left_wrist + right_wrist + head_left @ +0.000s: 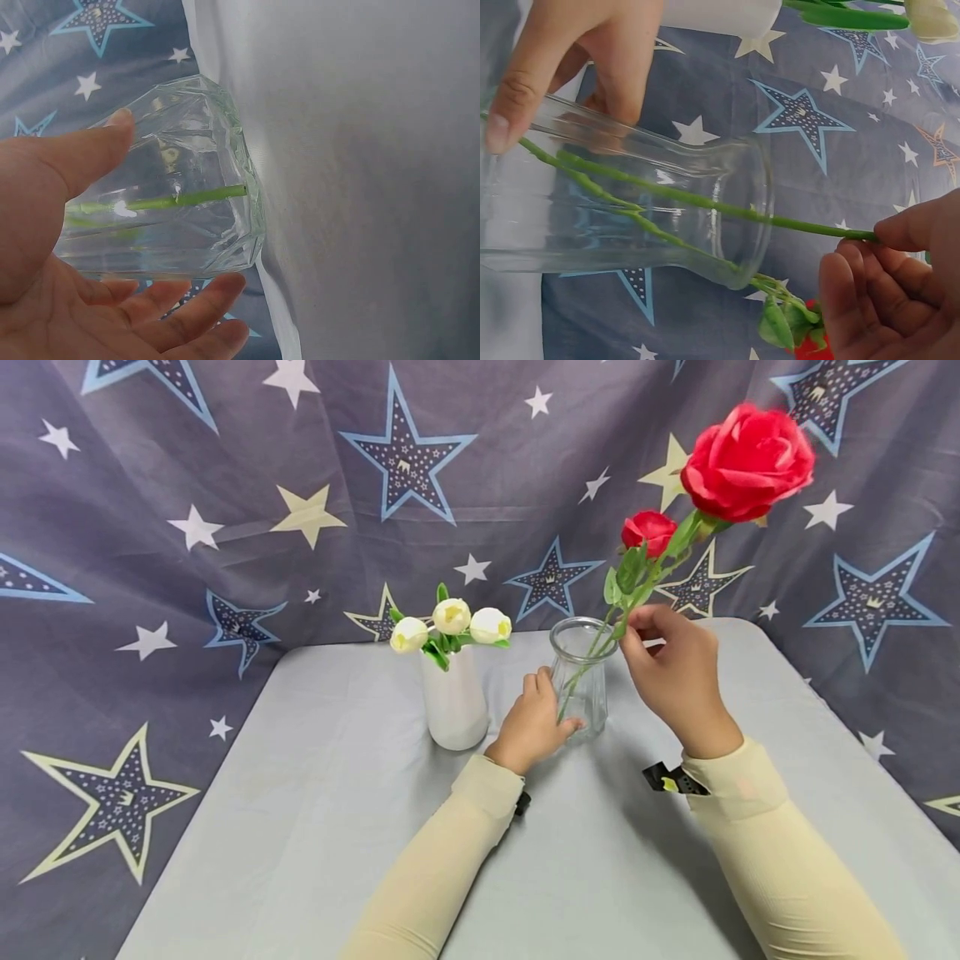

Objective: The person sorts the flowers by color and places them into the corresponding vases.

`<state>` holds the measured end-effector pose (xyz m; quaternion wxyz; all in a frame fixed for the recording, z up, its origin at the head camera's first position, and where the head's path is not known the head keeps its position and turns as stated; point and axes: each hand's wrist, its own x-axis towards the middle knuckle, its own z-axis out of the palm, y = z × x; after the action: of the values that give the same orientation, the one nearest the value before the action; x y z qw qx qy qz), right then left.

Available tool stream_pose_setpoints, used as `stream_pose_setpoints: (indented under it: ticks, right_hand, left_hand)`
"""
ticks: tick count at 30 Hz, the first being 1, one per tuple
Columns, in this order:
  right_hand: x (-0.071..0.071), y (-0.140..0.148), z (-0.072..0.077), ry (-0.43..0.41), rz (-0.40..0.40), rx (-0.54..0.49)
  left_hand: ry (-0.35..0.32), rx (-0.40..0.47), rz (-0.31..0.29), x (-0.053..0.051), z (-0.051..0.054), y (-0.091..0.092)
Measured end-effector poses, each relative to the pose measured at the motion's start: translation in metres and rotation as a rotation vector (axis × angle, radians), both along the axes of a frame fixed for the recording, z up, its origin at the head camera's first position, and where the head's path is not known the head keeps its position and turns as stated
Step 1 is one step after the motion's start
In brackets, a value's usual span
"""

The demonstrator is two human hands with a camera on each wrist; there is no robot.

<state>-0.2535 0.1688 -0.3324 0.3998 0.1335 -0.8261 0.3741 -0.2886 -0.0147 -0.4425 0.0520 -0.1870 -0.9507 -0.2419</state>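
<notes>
A clear glass vase (597,706) stands upright on the table with two green stems inside it. My left hand (531,724) holds the vase low on its body, the thumb on one side and the fingers on the other in the left wrist view. Above the rim, my right hand (678,677) pinches a green stem (810,226) between thumb and forefinger. A large red rose (746,464) and a smaller red rose (649,532) lean up to the right. In the right wrist view, the other, leafy stem (667,237) leans against the rim.
Left of the glass vase is a white vase (456,706) holding cream-white artificial tulips (452,616). A pale grey cloth covers the table (300,810). Behind it hangs a dark curtain (247,468) printed with stars.
</notes>
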Motion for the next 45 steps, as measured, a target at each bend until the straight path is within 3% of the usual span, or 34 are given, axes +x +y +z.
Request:
stream_pose_setpoints:
  ticks: [13,29,45]
  right_hand:
    - [-0.003,-0.004,-0.009,-0.015,0.014,0.103]
    - [-0.007,-0.005,-0.022,-0.06,0.024,0.227]
    - [-0.005,-0.005,-0.03,-0.062,0.008,0.279]
  left_hand:
    - [-0.036,0.007,0.007,0.0,0.0,0.001]
    - [-0.014,-0.008,-0.005,0.002,0.002,0.0]
    - [-0.011,-0.007,-0.001,0.002,0.002,0.0]
